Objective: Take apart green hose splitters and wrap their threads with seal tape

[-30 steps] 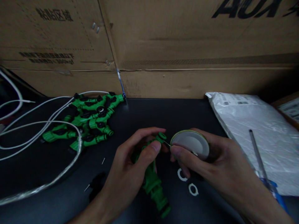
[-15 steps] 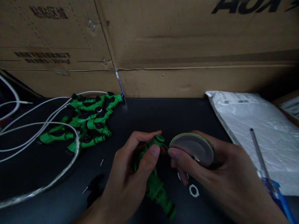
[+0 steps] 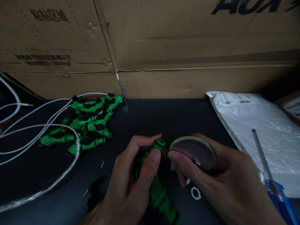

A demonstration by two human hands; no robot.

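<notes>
Left hand (image 3: 132,175), one fitting (image 3: 159,193); right hand (image 3: 222,175), one disc (image 3: 192,148)

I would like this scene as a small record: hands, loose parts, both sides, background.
Left hand: holds a green fitting
Right hand: holds a round disc with yellowish rim
Between hands: thin strand or pin, unclear which
Loose part: white ring
Left side: pile of green fittings, pale cable
Right side: white package, blue-handled tool
Background: cardboard
</notes>
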